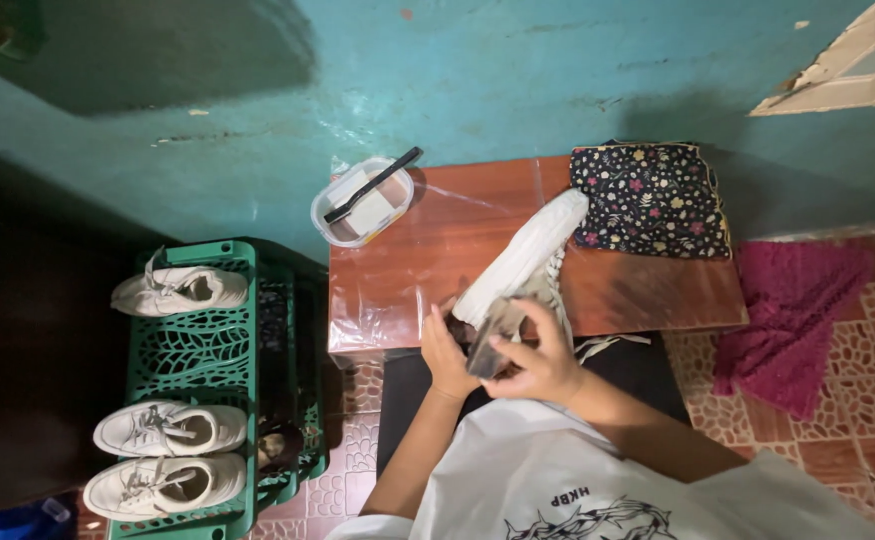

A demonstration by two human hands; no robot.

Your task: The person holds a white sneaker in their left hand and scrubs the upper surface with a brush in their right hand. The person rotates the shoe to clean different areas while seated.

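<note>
Closest in, the right hand [543, 362] curls its fingers around a small dark brush block [493, 340], pressing it to the heel of a white canvas sneaker [528, 255]. The left hand [445, 350] grips that heel, fingers wrapped. The shoe lies sole-up on a plastic-covered wooden table [398, 270]. Farther off sit a clear plastic tub [363, 205] and a floral cloth pouch [653, 200].

Both forearms reach forward from the body and meet in front of the chest. The left hand [446, 352] is curled, fingers tucked under and out of sight. The right hand [538, 362] lies over it, wrist bent inward, fingers closed in a grip.
</note>
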